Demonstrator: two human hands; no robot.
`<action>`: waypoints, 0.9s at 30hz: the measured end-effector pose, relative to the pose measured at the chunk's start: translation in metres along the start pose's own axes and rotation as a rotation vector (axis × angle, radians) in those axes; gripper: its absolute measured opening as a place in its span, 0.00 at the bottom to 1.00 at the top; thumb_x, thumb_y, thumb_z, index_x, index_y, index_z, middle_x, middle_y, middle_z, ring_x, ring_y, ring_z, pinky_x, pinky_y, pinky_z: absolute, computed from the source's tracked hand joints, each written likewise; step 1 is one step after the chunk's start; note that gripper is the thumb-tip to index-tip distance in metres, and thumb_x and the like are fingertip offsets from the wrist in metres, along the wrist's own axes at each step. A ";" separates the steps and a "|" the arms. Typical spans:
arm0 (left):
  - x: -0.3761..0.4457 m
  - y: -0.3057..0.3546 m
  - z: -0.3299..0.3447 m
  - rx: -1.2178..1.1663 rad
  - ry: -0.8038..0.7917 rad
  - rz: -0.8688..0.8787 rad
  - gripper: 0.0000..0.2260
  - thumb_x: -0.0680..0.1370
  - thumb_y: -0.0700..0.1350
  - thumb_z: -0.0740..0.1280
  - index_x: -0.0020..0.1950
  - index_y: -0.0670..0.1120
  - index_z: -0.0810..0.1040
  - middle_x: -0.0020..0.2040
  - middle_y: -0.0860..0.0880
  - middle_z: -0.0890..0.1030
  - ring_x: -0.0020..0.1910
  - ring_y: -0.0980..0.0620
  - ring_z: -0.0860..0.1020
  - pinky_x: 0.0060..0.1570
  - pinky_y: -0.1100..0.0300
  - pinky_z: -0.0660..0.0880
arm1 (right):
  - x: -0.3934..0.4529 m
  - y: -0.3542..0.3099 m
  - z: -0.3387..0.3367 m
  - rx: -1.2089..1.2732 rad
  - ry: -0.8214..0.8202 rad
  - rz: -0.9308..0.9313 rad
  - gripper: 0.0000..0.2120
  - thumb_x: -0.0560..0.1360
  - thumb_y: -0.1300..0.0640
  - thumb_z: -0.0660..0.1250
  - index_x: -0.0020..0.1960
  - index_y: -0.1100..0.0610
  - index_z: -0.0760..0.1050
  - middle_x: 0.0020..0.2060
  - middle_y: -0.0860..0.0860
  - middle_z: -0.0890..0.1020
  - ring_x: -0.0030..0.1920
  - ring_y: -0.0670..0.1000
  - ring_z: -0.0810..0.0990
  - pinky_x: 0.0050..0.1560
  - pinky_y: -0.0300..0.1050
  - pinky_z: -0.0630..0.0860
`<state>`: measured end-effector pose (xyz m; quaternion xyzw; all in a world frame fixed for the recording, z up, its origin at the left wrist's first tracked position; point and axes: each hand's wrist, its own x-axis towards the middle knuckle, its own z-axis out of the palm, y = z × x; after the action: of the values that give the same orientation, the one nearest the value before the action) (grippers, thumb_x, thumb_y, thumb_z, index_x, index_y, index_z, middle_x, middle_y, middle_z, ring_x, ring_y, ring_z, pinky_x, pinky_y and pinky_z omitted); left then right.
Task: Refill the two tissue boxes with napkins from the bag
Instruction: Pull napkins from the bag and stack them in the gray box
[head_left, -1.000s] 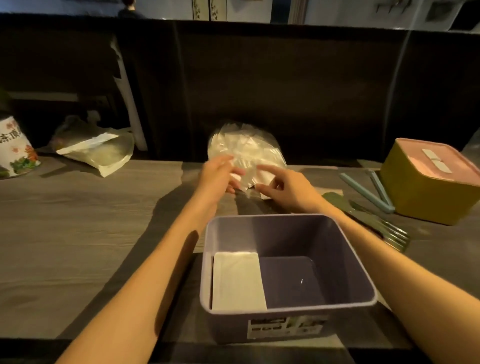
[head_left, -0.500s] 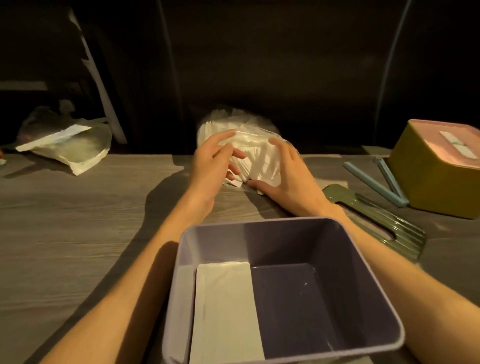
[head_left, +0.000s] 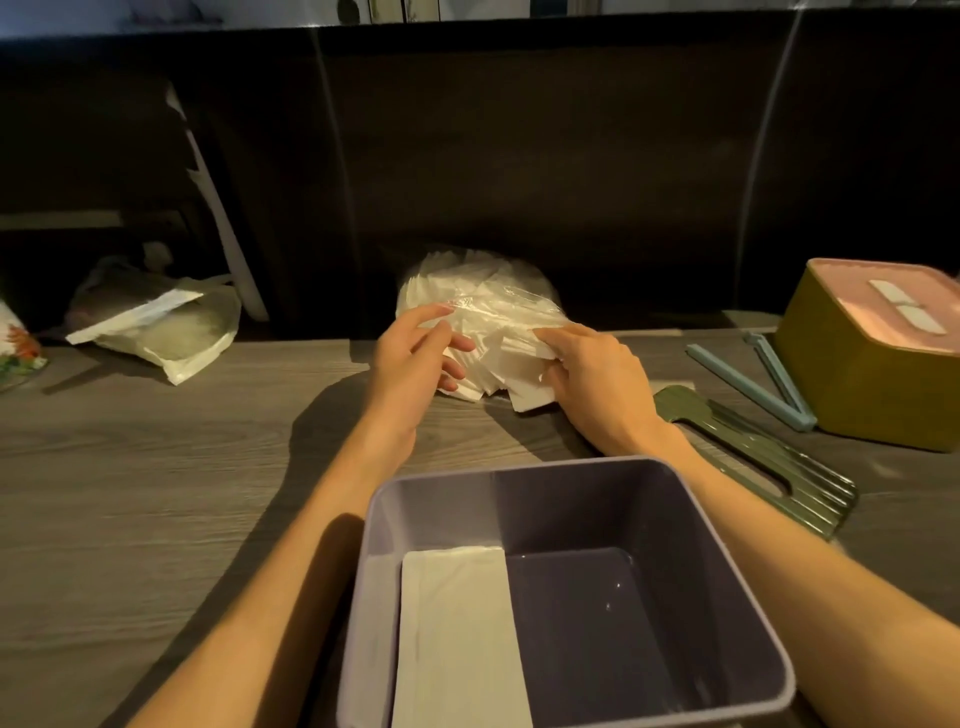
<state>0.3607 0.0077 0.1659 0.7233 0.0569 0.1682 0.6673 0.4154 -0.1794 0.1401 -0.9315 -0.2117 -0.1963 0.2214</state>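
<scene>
A clear plastic bag of white napkins (head_left: 483, 301) lies at the back of the wooden table (head_left: 130, 493), its mouth facing me. My left hand (head_left: 410, 364) holds the bag's left edge with fingers spread over the plastic. My right hand (head_left: 597, 379) grips a bunch of napkins (head_left: 530, 397) sticking out of the mouth. An open purple tissue box (head_left: 519, 467) stands close in front of me with one white napkin stack (head_left: 457, 634) in its left half. The yellow tissue box with a pink lid (head_left: 872, 384) stands at the right.
A dark green ribbed lid (head_left: 769, 462) lies right of my right wrist, and a light blue clip (head_left: 748, 382) lies behind it. Another plastic bag (head_left: 161, 332) and a printed can (head_left: 13, 348) sit at the far left. A dark panel rises behind the table.
The view has tilted up and back. My right hand has slid down from the top of the bag to the napkins at its mouth. My left hand stays at the bag's left edge.
</scene>
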 end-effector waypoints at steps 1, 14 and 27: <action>0.000 0.000 -0.001 0.002 0.000 -0.003 0.13 0.84 0.43 0.62 0.67 0.51 0.77 0.50 0.47 0.84 0.42 0.52 0.81 0.41 0.62 0.79 | 0.000 -0.002 0.000 0.029 -0.013 -0.001 0.19 0.80 0.54 0.66 0.70 0.51 0.76 0.67 0.51 0.78 0.62 0.56 0.79 0.54 0.51 0.75; -0.003 -0.006 0.001 0.062 -0.053 -0.025 0.08 0.82 0.48 0.66 0.61 0.51 0.79 0.53 0.50 0.84 0.52 0.52 0.83 0.57 0.52 0.81 | -0.002 -0.011 0.002 -0.025 0.070 -0.012 0.10 0.81 0.53 0.65 0.61 0.52 0.80 0.58 0.51 0.82 0.52 0.57 0.81 0.44 0.47 0.68; -0.008 0.005 0.000 -0.048 -0.130 -0.073 0.13 0.80 0.55 0.67 0.63 0.54 0.77 0.57 0.49 0.83 0.53 0.52 0.84 0.53 0.56 0.82 | -0.008 -0.017 -0.036 0.744 0.113 0.118 0.09 0.83 0.50 0.65 0.62 0.47 0.75 0.50 0.42 0.82 0.52 0.38 0.81 0.48 0.31 0.78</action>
<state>0.3529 0.0043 0.1699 0.7138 0.0358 0.0980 0.6925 0.3902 -0.1859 0.1721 -0.7857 -0.2019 -0.1439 0.5668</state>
